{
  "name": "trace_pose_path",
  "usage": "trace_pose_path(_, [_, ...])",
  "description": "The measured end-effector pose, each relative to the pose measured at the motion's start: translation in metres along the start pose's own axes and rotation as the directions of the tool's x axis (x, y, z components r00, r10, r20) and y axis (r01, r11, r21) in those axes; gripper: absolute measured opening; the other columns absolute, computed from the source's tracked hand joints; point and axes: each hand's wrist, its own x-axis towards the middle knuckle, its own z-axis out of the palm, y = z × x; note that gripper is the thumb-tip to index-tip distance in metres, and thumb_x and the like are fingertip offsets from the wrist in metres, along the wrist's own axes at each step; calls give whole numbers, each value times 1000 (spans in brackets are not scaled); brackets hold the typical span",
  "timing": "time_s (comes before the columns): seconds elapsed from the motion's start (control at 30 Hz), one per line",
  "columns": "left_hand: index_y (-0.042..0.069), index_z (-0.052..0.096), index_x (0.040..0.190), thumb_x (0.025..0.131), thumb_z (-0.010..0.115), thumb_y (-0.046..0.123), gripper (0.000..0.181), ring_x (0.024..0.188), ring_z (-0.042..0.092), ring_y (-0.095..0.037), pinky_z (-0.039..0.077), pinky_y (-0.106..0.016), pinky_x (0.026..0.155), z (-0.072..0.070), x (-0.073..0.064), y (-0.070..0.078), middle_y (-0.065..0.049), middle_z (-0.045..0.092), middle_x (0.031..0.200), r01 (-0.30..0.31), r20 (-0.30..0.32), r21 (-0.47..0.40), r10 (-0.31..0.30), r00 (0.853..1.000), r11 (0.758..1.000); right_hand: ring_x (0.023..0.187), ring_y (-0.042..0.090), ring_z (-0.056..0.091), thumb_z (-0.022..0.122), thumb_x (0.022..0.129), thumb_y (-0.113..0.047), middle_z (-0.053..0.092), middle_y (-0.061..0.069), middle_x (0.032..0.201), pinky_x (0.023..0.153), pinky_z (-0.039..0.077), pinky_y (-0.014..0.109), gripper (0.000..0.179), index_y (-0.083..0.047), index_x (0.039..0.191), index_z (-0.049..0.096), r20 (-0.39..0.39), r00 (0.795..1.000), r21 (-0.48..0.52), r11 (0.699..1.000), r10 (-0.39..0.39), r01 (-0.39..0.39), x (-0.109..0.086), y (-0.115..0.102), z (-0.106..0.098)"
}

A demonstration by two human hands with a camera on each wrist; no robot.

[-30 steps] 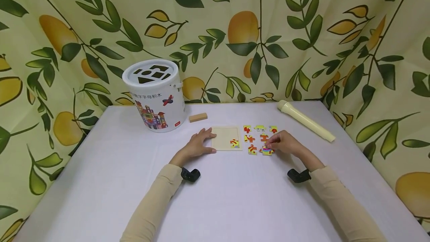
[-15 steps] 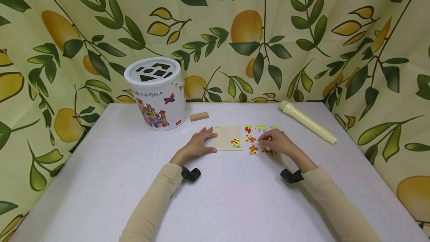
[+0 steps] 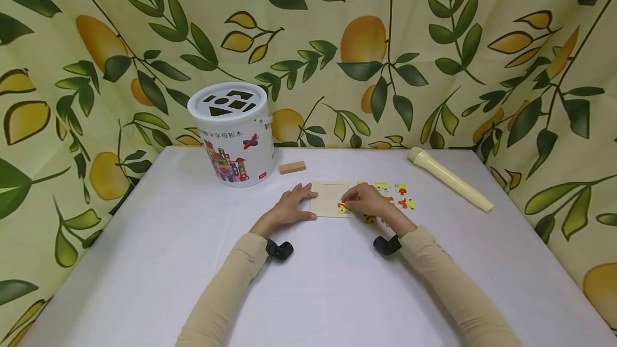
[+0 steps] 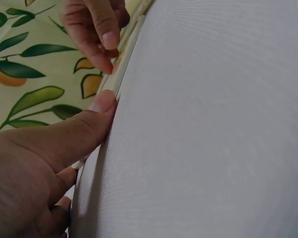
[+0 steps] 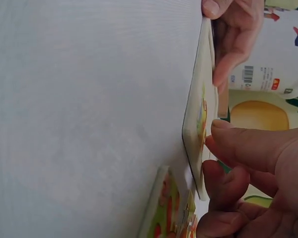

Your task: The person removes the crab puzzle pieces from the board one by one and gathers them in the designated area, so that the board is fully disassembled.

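A shallow square wooden puzzle board [image 3: 324, 193] lies on the table, with a yellow and red puzzle piece [image 3: 343, 208] in its near right corner. My left hand [image 3: 291, 205] rests at the board's left side. Its thumb [image 4: 105, 101] touches the board's near edge, with the other fingers spread toward the far side. My right hand [image 3: 368, 201] is over the board's right edge, thumb and index finger pinched together around a small puzzle piece, mostly hidden by the fingertips. Several loose pieces [image 3: 406, 204] lie right of the board, some under the right hand.
A white lidded bucket [image 3: 236, 138] with shape holes stands at the back left. Beside it lies a small wooden block [image 3: 292, 167]. A pale yellow tube-like stick [image 3: 453, 180] lies at the back right. Patterned curtain [image 3: 299, 25] borders the table.
My right hand has moved left from the loose pieces to the board's right edge, uncovering a piece at the right. The left hand stays at the board; the head view has shifted slightly.
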Motion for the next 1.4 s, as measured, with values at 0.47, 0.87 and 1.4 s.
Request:
trace_pose_path(0.47, [14,49,133,79,71,29,59,144,7,-27,4,-47,115,-1,1,1,-6,22,153,7,13,22,-7,1000,1000,68,16,47,65,84,-12,60,5,82,56,41,26,8,-7,90,66,-29,997,114,991,74,-70,4,4,0])
trace_pose_path(0.87, [14,51,131,78,72,29,59,143,8,-27,4,-47,115,-1,1,2,-6,22,153,19,-5,17,-19,1000,1000,72,15,47,65,85,-11,57,1,78,59,39,22,10,-5,93,64,14,984,251,952,177,-175,3,4,-2])
trace_pose_path(1.4, [12,50,131,78,72,27,60,143,8,-29,3,-48,115,-1,0,2,-8,22,153,2,-5,7,-2,1000,1000,67,13,48,69,82,-25,62,-4,78,56,40,24,28,-3,101,65,-2,960,231,934,279,-271,-44,50,-63])
